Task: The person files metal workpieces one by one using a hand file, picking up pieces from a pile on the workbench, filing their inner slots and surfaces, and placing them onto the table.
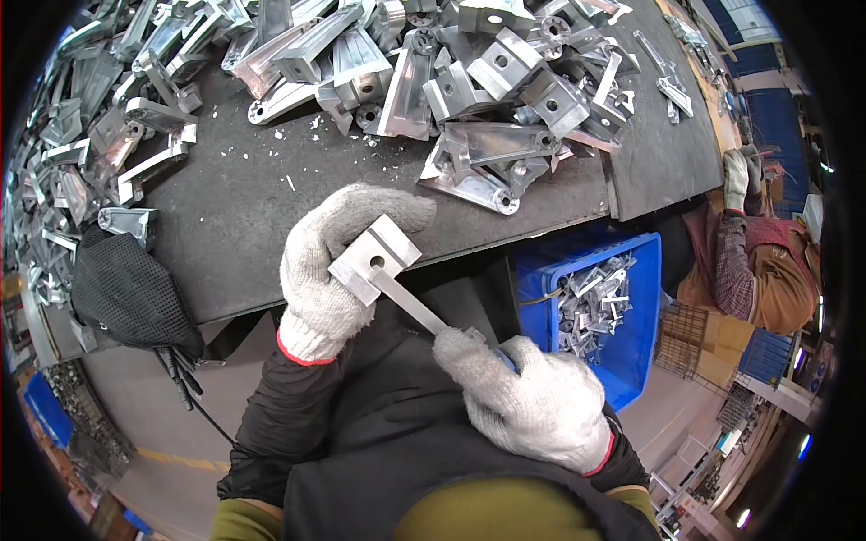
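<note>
My left hand (316, 261), in a white knit glove with a red cuff, grips a silver cast-metal bracket (363, 269). Its block end faces up, showing a round hole and a slot; the glove hides the rest of the part. My right hand (541, 401), gloved alike, is closed round a flat file (415, 305), a narrow grey metal strip. Its tip meets the block at the hole; whether it goes inside, I cannot tell. A bit of blue shows by my right fingers, probably the handle.
Heaps of similar brackets (406, 86) cover the far and left parts of the dark workbench (262, 189). A black mesh bag (131, 288) hangs at the left edge. Beside my right hand, a blue bin (645, 316) holds small metal pieces. Another person (753, 261) works at far right.
</note>
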The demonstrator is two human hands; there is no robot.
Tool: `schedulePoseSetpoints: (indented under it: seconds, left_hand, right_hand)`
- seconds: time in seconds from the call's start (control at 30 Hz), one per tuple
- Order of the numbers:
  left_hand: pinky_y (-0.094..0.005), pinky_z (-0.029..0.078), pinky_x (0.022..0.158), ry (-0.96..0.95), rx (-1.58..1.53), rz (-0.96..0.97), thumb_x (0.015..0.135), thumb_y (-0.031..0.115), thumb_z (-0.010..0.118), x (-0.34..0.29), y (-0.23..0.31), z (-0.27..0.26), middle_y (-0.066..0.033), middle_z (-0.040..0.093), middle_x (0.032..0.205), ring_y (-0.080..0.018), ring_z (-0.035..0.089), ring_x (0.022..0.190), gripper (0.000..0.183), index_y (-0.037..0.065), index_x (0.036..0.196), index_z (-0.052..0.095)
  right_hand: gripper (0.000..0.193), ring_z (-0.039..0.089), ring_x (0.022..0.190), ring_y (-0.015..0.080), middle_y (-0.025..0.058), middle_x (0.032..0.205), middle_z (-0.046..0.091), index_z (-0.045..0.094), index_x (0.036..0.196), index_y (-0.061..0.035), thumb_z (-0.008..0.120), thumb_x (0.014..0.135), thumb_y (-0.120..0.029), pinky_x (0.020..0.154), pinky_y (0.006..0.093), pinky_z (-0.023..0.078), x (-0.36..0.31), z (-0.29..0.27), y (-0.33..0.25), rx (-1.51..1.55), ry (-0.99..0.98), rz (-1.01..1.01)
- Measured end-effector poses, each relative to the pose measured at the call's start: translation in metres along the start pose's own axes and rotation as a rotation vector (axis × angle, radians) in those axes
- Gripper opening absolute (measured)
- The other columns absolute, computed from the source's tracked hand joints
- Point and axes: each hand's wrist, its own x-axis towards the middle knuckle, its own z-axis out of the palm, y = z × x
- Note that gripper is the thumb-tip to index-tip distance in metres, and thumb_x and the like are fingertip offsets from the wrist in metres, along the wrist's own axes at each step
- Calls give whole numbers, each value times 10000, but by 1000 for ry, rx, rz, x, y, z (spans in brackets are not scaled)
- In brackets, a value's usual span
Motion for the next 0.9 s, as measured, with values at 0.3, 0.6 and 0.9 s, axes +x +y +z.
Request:
schedulePoseSetpoints:
  seconds: [0.3, 0.6, 0.9]
  left_hand:
    - [-400, 600, 909, 29, 20, 25, 886, 389, 770, -4, -4, -2, -242, 700, 1191, -297, 713, 1078, 656, -126, 1252, 592]
    - [-407, 588, 942, 59, -70, -87, 919, 376, 737, 0, 4, 3, -250, 697, 1199, -310, 703, 1104, 625, -133, 1254, 593]
    - [-389, 579, 923, 1, 395, 50, 992, 512, 598, -1, 5, 6, -247, 712, 1171, -298, 709, 1087, 676, -119, 1235, 612]
  right_hand:
    - [852, 714, 1030, 296, 188, 1225, 674, 345, 1574, -8, 753, 838, -143, 878, 349, 560, 10, 11, 33, 756, -189, -197]
    - [813, 712, 1033, 330, 183, 1182, 687, 379, 1549, -12, 762, 849, -169, 876, 368, 567, 6, 5, 31, 838, -262, -302]
    - [626, 658, 637, 338, 110, 856, 619, 603, 1417, -179, 767, 816, -240, 572, 437, 543, 0, -1, 8, 111, -96, 24]
